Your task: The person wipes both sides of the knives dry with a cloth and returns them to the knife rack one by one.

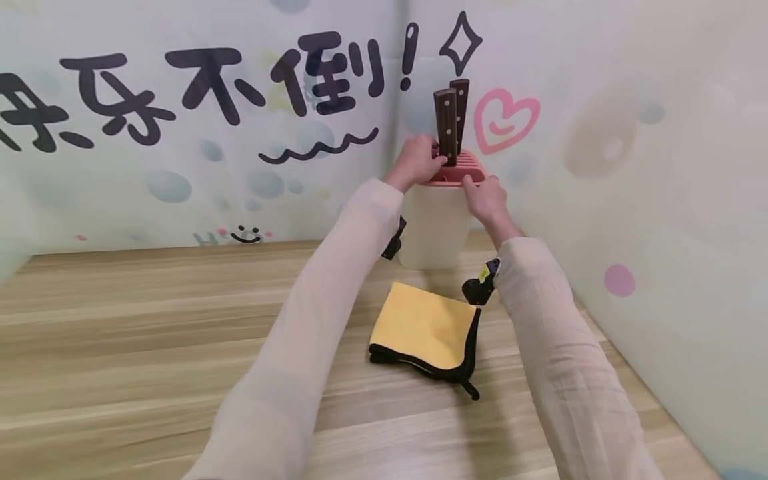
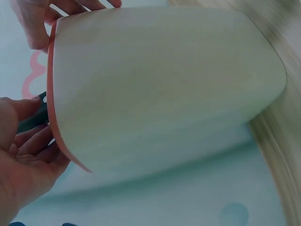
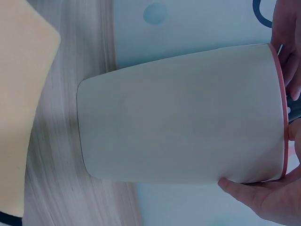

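Note:
A white knife block [image 1: 435, 230] with a pink slotted top [image 1: 470, 162] stands upright on the table by the back wall. Two knives are in it, dark riveted handles up; the blades are hidden inside. My left hand [image 1: 415, 162] is at the block's left rim and pinches the base of the front knife [image 1: 446, 123]. On the other side, my right hand [image 1: 489, 200] grips the rim, thumb on top and fingers along the outer wall [image 3: 188, 117]. The left wrist view shows the left thumb and fingers [image 2: 33, 141] on either side of the dark handle.
A folded yellow cloth [image 1: 426, 327] with black edging lies in front of the block. The wood-grain table [image 1: 150, 347] stretches to the left. A printed back wall [image 1: 210, 167] and a right wall [image 1: 660, 200] meet close behind and beside the block.

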`<state>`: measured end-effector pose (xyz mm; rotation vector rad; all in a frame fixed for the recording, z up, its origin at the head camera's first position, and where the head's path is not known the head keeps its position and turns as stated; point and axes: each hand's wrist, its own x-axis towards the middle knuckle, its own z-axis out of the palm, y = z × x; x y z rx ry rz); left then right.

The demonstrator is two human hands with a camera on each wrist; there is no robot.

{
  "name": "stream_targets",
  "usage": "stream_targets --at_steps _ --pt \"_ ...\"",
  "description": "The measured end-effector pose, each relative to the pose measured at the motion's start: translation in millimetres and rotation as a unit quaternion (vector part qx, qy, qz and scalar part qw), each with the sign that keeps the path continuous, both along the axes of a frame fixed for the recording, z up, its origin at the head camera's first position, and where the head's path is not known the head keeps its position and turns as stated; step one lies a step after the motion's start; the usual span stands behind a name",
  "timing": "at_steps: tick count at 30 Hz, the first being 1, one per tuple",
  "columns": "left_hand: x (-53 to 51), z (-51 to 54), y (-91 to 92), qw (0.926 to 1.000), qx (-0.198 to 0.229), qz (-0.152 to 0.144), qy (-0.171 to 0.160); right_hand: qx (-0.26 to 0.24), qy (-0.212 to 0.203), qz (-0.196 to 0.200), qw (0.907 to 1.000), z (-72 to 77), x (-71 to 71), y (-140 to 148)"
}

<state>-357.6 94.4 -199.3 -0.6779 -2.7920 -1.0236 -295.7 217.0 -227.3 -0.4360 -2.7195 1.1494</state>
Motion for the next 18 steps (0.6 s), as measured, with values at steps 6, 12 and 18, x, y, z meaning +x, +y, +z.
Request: stream_targets --at_steps 6,12,18 --pt "2.1 -4.4 -7.6 0.99 -0.111 -0.058 0.065 0.053 0.021 0.001 0.9984 -3.9 -2.2 10" --pt "20.6 -4.9 -20.8 0.9885 -0.072 -0.084 0.103 0.093 0.028 0.0 0.9952 -4.7 3.9 29" --pt "43.1 -5.3 -64.1 0.9772 0.106 -0.048 0.177 0.106 0.057 0.017 0.9926 -6.6 15.0 40"
